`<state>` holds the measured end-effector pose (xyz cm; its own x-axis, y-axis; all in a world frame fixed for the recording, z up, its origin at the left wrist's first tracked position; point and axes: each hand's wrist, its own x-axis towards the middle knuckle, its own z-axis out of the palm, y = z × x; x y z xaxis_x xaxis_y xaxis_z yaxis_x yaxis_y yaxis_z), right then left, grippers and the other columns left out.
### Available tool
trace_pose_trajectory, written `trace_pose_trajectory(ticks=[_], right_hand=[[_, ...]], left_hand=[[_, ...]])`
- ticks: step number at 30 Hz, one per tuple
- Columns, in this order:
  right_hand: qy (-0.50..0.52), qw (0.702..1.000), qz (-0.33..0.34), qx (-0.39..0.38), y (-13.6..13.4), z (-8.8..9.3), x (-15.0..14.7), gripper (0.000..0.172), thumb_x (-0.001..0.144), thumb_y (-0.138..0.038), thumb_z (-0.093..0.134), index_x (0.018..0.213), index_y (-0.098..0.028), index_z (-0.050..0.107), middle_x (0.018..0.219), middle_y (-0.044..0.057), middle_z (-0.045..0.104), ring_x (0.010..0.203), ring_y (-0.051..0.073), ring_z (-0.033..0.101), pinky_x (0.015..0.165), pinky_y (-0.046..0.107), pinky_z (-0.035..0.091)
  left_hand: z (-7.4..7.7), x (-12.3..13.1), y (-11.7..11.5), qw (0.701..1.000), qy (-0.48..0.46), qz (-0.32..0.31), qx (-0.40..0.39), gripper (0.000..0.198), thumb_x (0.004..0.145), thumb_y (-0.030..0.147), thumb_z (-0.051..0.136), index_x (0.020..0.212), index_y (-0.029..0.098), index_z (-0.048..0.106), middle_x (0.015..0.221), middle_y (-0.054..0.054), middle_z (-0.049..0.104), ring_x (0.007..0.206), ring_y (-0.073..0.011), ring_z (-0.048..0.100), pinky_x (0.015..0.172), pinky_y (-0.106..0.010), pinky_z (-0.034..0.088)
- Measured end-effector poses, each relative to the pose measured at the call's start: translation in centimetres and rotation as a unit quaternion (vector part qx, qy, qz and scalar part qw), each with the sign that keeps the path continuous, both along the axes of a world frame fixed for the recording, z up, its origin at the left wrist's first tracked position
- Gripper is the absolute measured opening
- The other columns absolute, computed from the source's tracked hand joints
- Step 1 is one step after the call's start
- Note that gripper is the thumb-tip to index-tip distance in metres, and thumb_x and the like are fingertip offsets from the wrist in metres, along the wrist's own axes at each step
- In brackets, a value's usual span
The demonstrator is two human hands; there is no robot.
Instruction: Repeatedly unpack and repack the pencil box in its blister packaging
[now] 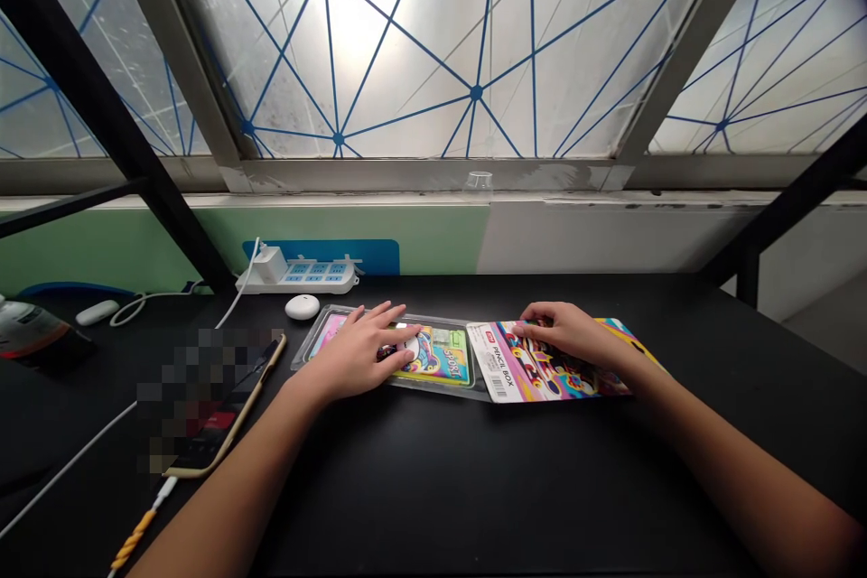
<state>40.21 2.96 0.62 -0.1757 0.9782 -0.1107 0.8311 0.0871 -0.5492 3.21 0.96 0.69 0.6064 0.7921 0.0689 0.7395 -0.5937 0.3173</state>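
A colourful pencil box [433,357] in clear plastic packaging lies on the black desk [440,488]. My left hand [362,352] rests flat on its left part, fingers spread and stretched toward the middle. To the right lies the printed card insert [535,370] marked "PENCIL BOX", overlapping the packaging's right edge. My right hand [575,334] lies on top of this card with fingers curved down onto it, holding nothing that I can see.
A phone [223,415] with a charging cable [139,533] lies at the left. Behind it are a white power strip [304,275], a small round white device [302,307] and a white case [97,312]. A black frame post [749,275] stands at the back right.
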Motion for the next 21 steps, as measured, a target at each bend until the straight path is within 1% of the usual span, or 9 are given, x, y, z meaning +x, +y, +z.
trace_pose_trajectory(ticks=[5,9,14,18,21], right_hand=[[-0.007,1.0,-0.014,0.011,0.4,0.4,1.2,0.05,0.076,-0.071,0.064,0.084,-0.023,0.072,0.069,0.001,0.065,0.063,0.018,0.056,0.053,0.028,0.038],[-0.001,0.999,-0.027,0.026,0.3,0.4,1.1,0.047,0.077,-0.069,0.064,0.085,-0.024,0.073,0.072,0.001,0.068,0.067,0.019,0.059,0.055,0.028,0.04],[-0.013,0.996,-0.056,0.067,-0.6,-0.2,-0.8,0.045,0.081,-0.067,0.06,0.085,-0.024,0.071,0.074,0.002,0.069,0.067,0.02,0.06,0.056,0.03,0.041],[-0.016,0.994,-0.036,0.101,-1.6,-0.7,-2.8,0.042,0.083,-0.064,0.06,0.086,-0.023,0.07,0.08,0.004,0.07,0.071,0.021,0.061,0.059,0.031,0.042],[-0.009,0.995,-0.02,0.099,-2.0,-0.8,-3.6,0.038,0.086,-0.06,0.059,0.086,-0.023,0.068,0.085,0.004,0.071,0.074,0.021,0.061,0.062,0.031,0.042]], left_hand=[[0.0,0.0,0.0,1.0,-0.001,-0.001,0.002,0.047,0.099,0.055,0.041,0.143,0.041,0.051,0.16,-0.006,0.036,0.149,-0.0325,0.028,0.117,-0.061,0.019],[-0.2,0.2,-0.1,1.0,0.002,0.012,0.006,0.047,0.099,0.055,0.041,0.143,0.04,0.052,0.159,-0.006,0.036,0.149,-0.032,0.028,0.117,-0.061,0.02],[-0.8,1.1,-0.7,0.998,0.002,0.058,0.018,0.047,0.1,0.052,0.042,0.143,0.037,0.052,0.159,-0.009,0.036,0.149,-0.0328,0.028,0.116,-0.063,0.019],[-0.8,2.2,-1.5,0.999,-0.013,0.038,0.009,0.045,0.099,0.048,0.044,0.141,0.036,0.054,0.158,-0.009,0.039,0.149,-0.0336,0.028,0.116,-0.065,0.018],[-0.5,3.1,-2.2,0.998,-0.06,0.025,-0.005,0.047,0.099,0.045,0.048,0.145,0.033,0.05,0.158,-0.009,0.039,0.149,-0.0326,0.027,0.118,-0.064,0.015]])
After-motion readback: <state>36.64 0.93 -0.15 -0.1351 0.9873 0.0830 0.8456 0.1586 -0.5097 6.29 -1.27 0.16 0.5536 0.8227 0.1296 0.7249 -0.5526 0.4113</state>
